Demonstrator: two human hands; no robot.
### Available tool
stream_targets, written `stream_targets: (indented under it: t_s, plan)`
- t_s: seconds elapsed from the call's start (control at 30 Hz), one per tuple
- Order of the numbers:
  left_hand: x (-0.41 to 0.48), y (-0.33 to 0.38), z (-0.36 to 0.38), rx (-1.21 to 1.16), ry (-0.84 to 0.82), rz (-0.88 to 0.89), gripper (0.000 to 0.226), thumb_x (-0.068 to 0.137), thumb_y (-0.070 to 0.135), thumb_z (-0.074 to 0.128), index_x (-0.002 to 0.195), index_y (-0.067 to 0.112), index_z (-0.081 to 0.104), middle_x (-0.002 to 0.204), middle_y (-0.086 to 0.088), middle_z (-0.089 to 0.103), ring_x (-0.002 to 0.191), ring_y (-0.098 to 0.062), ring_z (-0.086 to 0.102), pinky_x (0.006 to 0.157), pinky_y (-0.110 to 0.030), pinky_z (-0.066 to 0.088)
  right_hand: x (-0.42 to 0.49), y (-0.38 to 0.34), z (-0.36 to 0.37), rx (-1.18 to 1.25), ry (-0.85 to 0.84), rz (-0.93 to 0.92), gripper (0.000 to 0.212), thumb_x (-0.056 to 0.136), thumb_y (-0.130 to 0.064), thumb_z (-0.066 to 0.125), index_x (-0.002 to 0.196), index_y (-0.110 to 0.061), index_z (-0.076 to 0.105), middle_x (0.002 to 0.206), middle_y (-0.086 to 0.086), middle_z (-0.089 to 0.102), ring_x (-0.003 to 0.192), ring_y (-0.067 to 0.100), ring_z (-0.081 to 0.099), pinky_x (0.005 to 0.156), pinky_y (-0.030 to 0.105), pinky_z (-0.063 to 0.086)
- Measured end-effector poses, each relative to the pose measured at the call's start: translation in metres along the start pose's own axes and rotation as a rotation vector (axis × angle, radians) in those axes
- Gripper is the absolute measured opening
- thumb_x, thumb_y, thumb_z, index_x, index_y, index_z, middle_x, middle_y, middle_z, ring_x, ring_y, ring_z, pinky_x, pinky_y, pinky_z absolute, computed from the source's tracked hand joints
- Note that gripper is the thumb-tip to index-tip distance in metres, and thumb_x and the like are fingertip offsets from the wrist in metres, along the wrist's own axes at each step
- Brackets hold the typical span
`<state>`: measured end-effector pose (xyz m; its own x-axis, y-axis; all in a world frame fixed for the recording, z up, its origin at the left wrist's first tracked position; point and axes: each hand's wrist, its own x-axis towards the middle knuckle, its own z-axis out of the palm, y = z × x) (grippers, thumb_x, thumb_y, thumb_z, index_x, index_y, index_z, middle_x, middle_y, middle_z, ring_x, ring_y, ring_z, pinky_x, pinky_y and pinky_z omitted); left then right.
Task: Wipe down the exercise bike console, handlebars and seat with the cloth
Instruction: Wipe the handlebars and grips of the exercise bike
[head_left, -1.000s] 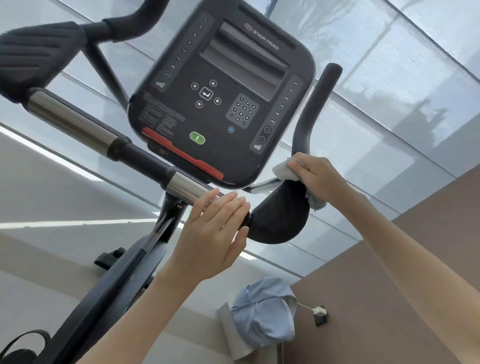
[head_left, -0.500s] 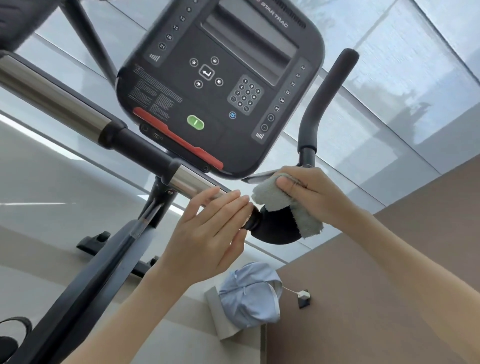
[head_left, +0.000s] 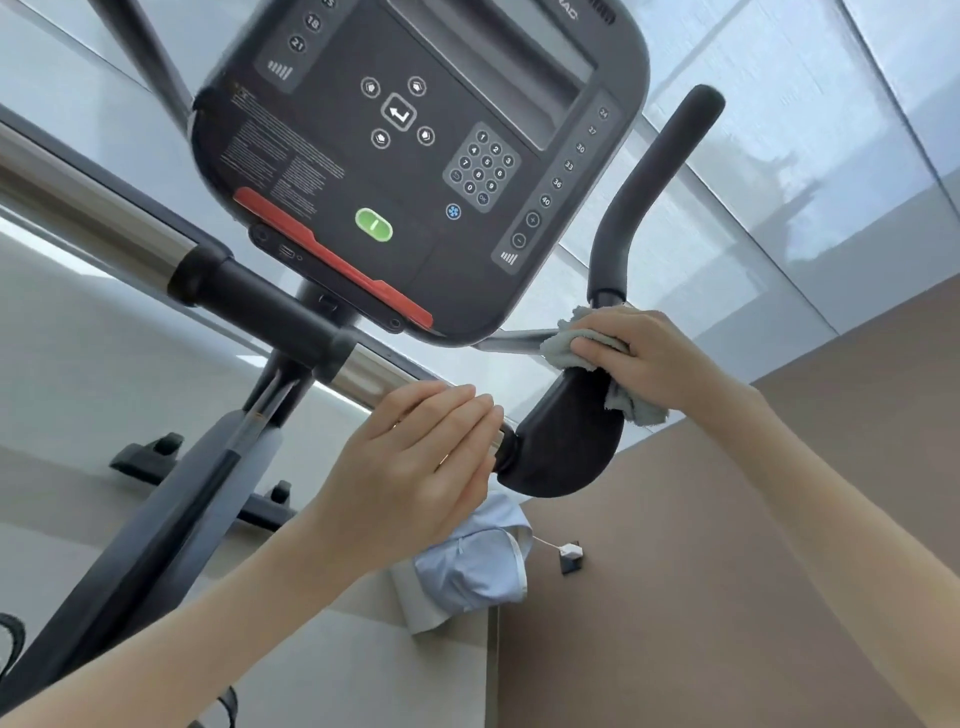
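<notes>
Wiping the right-side handlebar pad

The right hand (head_left: 649, 356), right of centre in the frame, is closed on the grey cloth (head_left: 587, 340), pressing it to the top of the black handlebar pad (head_left: 566, 441). The left hand (head_left: 415, 462), at centre, rests with fingers extended over the chrome bar (head_left: 363, 376) (steadying, not clenched). The console (head_left: 415, 156) fills the upper centre; the upright grip (head_left: 649, 192) rises at upper right. The handlebar step looks underway; next the cloth probably needs to be carried up that grip, wrapped around it. The seat is out of view

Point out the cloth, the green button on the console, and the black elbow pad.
cloth (head_left: 563, 340), head view, bunched left end.
green button (head_left: 373, 224), head view, its centre.
black elbow pad (head_left: 563, 441), head view, middle of its dark face.
</notes>
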<state>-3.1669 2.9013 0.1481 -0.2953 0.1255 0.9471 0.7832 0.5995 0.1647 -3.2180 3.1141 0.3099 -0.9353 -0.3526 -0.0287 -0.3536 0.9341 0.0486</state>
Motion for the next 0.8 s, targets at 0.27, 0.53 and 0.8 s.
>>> stream_targets:
  t_s: [0.27, 0.53, 0.8]
  plan:
    - [0.004, 0.001, -0.005, 0.025, -0.029, -0.017, 0.023, 0.086, 0.015, 0.057, 0.096, 0.005, 0.075, 0.102, -0.006, 0.073, 0.097, -0.019, 0.069, 0.095, -0.036, 0.043, -0.021, -0.061, 0.014, 0.054, -0.074, -0.178, 0.022, 0.089, -0.015, 0.054, 0.091, 0.002, 0.067, 0.082, 0.01, 0.068, 0.08, 0.026, 0.059, 0.079, 0.036, 0.043]
    - [0.005, -0.002, -0.006, 0.023, -0.046, 0.008, 0.022, 0.086, 0.016, 0.057, 0.095, 0.007, 0.075, 0.1, -0.005, 0.073, 0.097, -0.018, 0.068, 0.095, -0.036, 0.042, -0.014, -0.04, -0.014, 0.082, 0.127, -0.114, 0.019, 0.084, -0.014, 0.058, 0.097, -0.007, 0.07, 0.089, 0.005, 0.069, 0.088, 0.018, 0.061, 0.08, 0.024, 0.046]
    - [0.003, 0.003, -0.006, 0.073, -0.069, -0.021, 0.024, 0.084, 0.017, 0.058, 0.096, 0.007, 0.076, 0.102, -0.005, 0.073, 0.1, -0.017, 0.068, 0.098, -0.037, 0.039, 0.0, -0.003, -0.005, 0.023, -0.012, 0.013, 0.022, 0.091, -0.02, 0.048, 0.093, -0.004, 0.064, 0.088, 0.011, 0.063, 0.085, 0.025, 0.053, 0.078, 0.026, 0.039]
